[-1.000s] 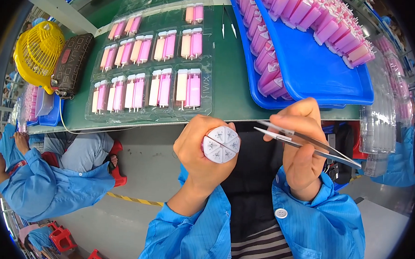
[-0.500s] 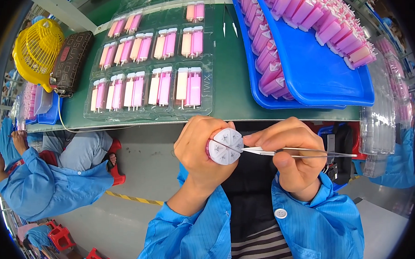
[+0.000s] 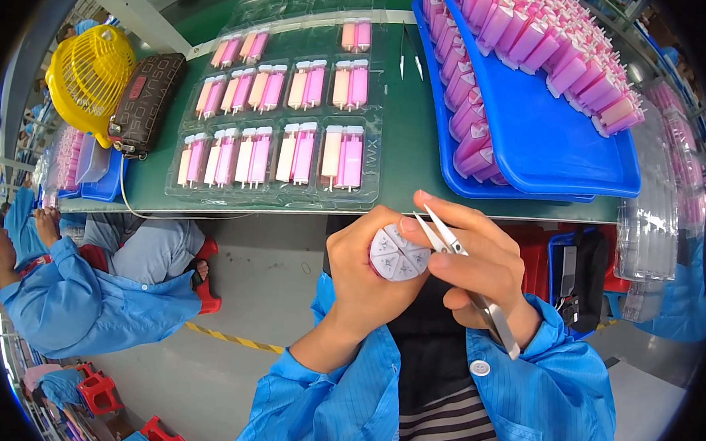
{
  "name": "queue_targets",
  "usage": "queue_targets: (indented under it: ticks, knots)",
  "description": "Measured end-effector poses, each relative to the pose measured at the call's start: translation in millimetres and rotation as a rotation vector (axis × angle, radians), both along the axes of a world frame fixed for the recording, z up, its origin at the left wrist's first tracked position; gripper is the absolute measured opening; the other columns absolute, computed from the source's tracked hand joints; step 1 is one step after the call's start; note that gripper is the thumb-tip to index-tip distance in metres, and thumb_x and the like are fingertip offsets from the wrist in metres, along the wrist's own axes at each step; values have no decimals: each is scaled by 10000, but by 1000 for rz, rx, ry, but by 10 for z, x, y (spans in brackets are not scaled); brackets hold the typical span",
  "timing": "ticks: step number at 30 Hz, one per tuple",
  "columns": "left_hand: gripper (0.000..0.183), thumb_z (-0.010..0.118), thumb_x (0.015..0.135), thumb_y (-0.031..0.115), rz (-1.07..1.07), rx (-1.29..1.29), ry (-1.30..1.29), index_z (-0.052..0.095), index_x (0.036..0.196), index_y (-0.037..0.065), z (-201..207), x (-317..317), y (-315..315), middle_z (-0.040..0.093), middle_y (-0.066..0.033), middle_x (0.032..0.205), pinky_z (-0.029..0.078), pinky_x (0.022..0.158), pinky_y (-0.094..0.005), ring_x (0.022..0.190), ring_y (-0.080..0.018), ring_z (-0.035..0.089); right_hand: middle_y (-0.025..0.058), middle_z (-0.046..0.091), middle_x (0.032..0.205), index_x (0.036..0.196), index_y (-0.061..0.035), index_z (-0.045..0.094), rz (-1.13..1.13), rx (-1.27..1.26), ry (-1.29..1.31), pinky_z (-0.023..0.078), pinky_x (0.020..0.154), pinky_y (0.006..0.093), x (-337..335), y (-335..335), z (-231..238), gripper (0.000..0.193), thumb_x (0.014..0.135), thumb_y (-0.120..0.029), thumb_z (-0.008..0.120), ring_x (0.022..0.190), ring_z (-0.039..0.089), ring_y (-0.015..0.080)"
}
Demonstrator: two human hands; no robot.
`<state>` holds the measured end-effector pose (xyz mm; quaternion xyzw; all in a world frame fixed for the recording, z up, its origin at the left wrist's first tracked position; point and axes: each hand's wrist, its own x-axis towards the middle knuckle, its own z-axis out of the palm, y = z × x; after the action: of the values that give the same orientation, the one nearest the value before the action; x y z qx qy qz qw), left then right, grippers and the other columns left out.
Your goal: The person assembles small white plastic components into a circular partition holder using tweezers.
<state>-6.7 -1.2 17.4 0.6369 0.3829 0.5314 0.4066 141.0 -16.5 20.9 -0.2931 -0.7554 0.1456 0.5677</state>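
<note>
My left hand (image 3: 366, 273) is closed around a bundle of pink pieces (image 3: 400, 255). Their white wedge-shaped ends face up and together make a round. Just right of it, my right hand (image 3: 486, 275) grips metal tweezers (image 3: 501, 326) between thumb and fingers. The tweezer tips are spread apart, pointing up and left, with nothing visible between them. My right fingertips are close to the bundle's upper edge; whether they touch it I cannot tell. Beyond my hands, a clear plastic tray (image 3: 372, 162) holds several paired cream and pink pieces with white caps.
At right on the green table (image 3: 394, 119), an upper blue tray (image 3: 555, 163) bearing many pink pieces overlaps a lower blue tray (image 3: 451, 174). Another pair of tweezers (image 3: 418, 67) lies beside them. A yellow fan (image 3: 89, 71) and brown pouch (image 3: 148, 94) are at left. A co-worker (image 3: 109, 303) sits further left.
The tweezers have swung from level, with tips at the white ends, to a slant with tips spread up and left. The whole view has shifted slightly; my left hand still holds the bundle.
</note>
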Motion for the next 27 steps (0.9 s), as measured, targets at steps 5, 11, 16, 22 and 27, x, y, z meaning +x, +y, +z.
queue_targets:
  ticks: [5,11,16,22,27]
  knots:
    - [226,776,660,28,-42,-38,10,621,825,18,40,-14,-6,649,-74,723,502,587,-278,641,-163,653,178,696,1091,1101,-131,646,-26,112,-33,562,742,415,-34,46,19,359,969,-438,514,1097,630,431]
    - [241,786,658,71,-72,-135,8,598,804,31,119,-38,-3,654,-78,724,497,584,-273,650,-126,642,123,700,1096,1067,-205,654,17,197,-202,553,857,463,-45,41,110,255,921,-397,573,1105,640,379]
    - [225,793,662,54,-54,-159,33,615,798,30,171,-139,61,652,-68,695,495,578,-271,625,-107,621,100,712,1102,1113,-215,596,0,304,-176,493,975,506,-60,-23,36,252,899,-346,618,1118,641,362]
    - [211,808,678,109,209,-48,328,641,772,19,456,-407,879,655,-77,685,509,617,-316,647,-158,647,192,723,967,1139,-97,538,-12,232,33,602,676,378,141,121,-177,326,1019,-390,462,928,713,353]
    - [344,815,611,276,378,-41,640,694,818,30,613,-667,2203,702,-128,789,523,749,-418,772,-291,680,201,719,977,1138,-52,539,-27,196,40,594,679,362,213,245,-378,330,1012,-355,501,884,724,336]
